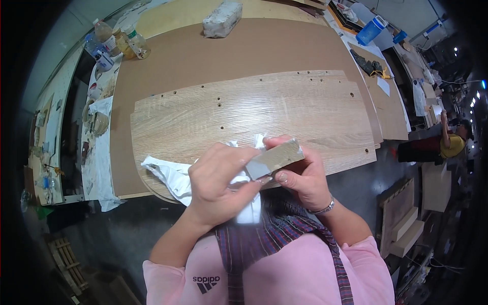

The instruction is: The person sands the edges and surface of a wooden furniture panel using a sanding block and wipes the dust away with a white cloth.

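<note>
My right hand (308,175) grips a small rectangular block (284,155), beige and rough on its face, in front of my chest. Closed around a crumpled white cloth (172,175), my left hand (216,178) meets the near end of the block, where a pale patch shows. Part of the cloth hangs over the table's near edge, and its folds hide some of my left fingers. Just beyond both hands lies a wood-grain panel (284,112) with several drilled holes, apparently stacked on others.
Brown board (168,66) covers the table under the panels. A white-wrapped block (222,20) sits at the far side. Bottles (136,41) stand at the far left, a blue jug (371,30) at the far right. Another person (442,145) stands off to the right.
</note>
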Available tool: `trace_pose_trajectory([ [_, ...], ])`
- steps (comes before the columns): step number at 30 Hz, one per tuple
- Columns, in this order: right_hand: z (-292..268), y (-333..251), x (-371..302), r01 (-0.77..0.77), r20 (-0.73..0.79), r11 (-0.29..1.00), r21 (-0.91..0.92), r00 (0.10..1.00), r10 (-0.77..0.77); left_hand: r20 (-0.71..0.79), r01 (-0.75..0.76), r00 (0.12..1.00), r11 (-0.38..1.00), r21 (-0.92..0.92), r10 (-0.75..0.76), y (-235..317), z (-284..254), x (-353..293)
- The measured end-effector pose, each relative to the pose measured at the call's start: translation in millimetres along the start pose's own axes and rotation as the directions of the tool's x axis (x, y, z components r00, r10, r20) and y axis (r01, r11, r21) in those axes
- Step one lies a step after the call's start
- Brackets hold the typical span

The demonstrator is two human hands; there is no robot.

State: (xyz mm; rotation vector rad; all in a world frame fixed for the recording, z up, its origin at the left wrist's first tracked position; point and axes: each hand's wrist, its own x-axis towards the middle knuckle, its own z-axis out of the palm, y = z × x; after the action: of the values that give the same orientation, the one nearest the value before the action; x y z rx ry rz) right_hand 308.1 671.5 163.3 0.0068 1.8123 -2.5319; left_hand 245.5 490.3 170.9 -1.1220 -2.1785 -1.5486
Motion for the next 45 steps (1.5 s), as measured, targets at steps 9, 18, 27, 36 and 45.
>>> trace_pose_trajectory([
  [9,1,22,18,0.026,-0.046,0.982,0.184,0.999,-0.018,-0.060,-0.033,0.997,0.996,0.083,0.038,-19,20,8],
  [18,-40,4,43,0.359,0.298,0.736,-0.574,0.929,-0.221,-0.491,-0.060,0.780,0.735,-0.676,-0.388,2,5,1],
  [27,-115,-62,81,0.712,0.713,-0.070,-0.699,0.686,-0.141,-0.733,0.088,0.275,0.775,-0.625,-0.622,50,1,-121],
  [36,-109,-35,96,0.811,0.826,-0.159,-0.563,0.561,-0.060,-0.808,0.420,0.306,0.833,-0.360,-0.504,42,84,-142],
  [45,-76,-11,180,0.735,0.738,-0.069,-0.674,0.666,-0.108,-0.772,0.626,0.615,0.694,0.356,-0.158,43,136,-122],
])
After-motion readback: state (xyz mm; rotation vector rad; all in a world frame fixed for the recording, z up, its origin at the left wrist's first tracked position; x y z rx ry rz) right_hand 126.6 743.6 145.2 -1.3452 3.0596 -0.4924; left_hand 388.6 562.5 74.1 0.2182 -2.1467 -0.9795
